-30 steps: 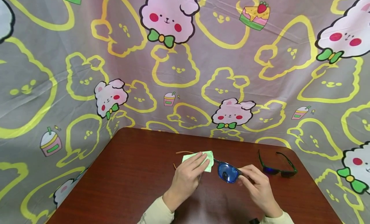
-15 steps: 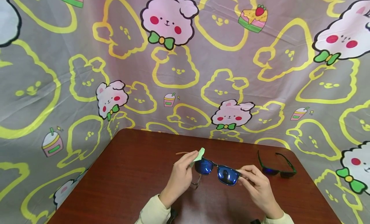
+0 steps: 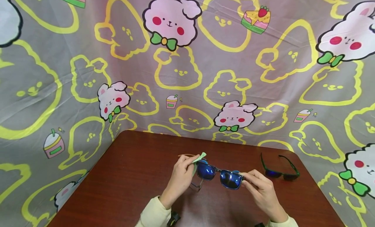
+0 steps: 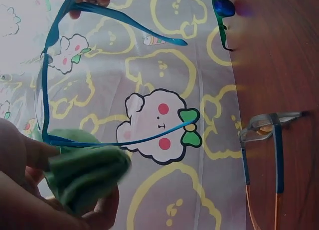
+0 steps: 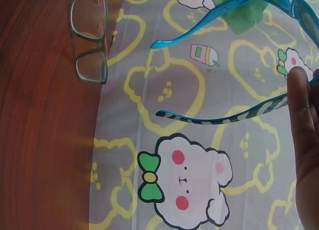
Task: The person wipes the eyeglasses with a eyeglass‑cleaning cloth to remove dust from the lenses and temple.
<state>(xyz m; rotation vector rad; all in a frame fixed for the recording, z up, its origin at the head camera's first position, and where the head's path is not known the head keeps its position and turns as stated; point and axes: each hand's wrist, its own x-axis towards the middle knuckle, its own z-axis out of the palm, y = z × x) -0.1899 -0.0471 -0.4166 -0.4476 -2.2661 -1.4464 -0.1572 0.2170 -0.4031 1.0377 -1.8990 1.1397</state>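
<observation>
Two hands, set apart from each other, share one pair of blue-lensed sunglasses [image 3: 206, 172], which is held up above the dark red-brown table [image 3: 131, 181]. The right hand [image 3: 261, 184] pinches one end of the frame, by the hinge, between thumb and fingers. The left hand [image 3: 179, 175] grips a folded green cloth [image 3: 200, 158] at the opposite end, where the cloth meets the corner of the frame. The sunglasses thus hang between the hands, mirrored lenses turned toward the person and both temples spread open, pointing away. Bright blue shows on the inner sides, and the temple on the right hand's side bears light and dark stripes. Any lettering on the frame is too small to make out.

Clear-lensed eyeglasses [image 3: 199, 188] with blue and orange temples rest on the table, partly hidden behind the left hand. Darker sunglasses [image 3: 280, 174] with green on the frame lie beyond the right hand, well apart from the held pair, temples open toward the patterned backdrop [image 3: 140, 64]. That fabric carries printed rabbits with green bows and drink cups [image 3: 171, 101] with green label patches. Pale sleeves [image 3: 155, 214] cover both forearms.
</observation>
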